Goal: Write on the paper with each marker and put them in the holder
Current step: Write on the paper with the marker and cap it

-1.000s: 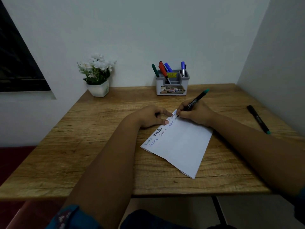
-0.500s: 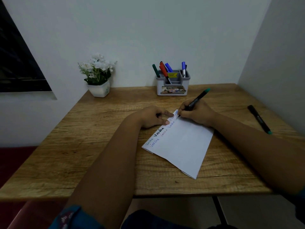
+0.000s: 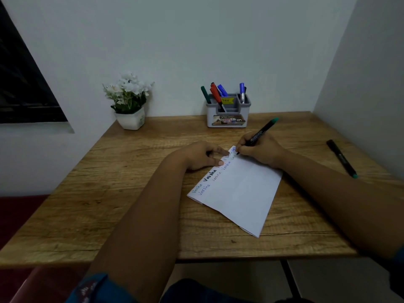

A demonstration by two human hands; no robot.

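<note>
A folded white paper (image 3: 238, 193) lies slanted on the wooden table (image 3: 122, 193), with handwritten words along its upper left edge. My right hand (image 3: 260, 150) grips a black marker with a teal end (image 3: 261, 132), its tip touching the paper's far corner. My left hand (image 3: 204, 155) rests on the paper's upper edge, fingertips pressing it down. A grey holder (image 3: 228, 115) at the back of the table holds several markers: green, red and blue. Another black marker with a teal end (image 3: 342, 158) lies on the table to the right.
A white pot of white flowers (image 3: 130, 101) stands at the back left by the wall. Walls close the table at the back and right. A dark window (image 3: 24, 84) is on the left.
My right hand has shifted slightly along the top line of the paper while writing with the marker. The left hand stays on the paper.
</note>
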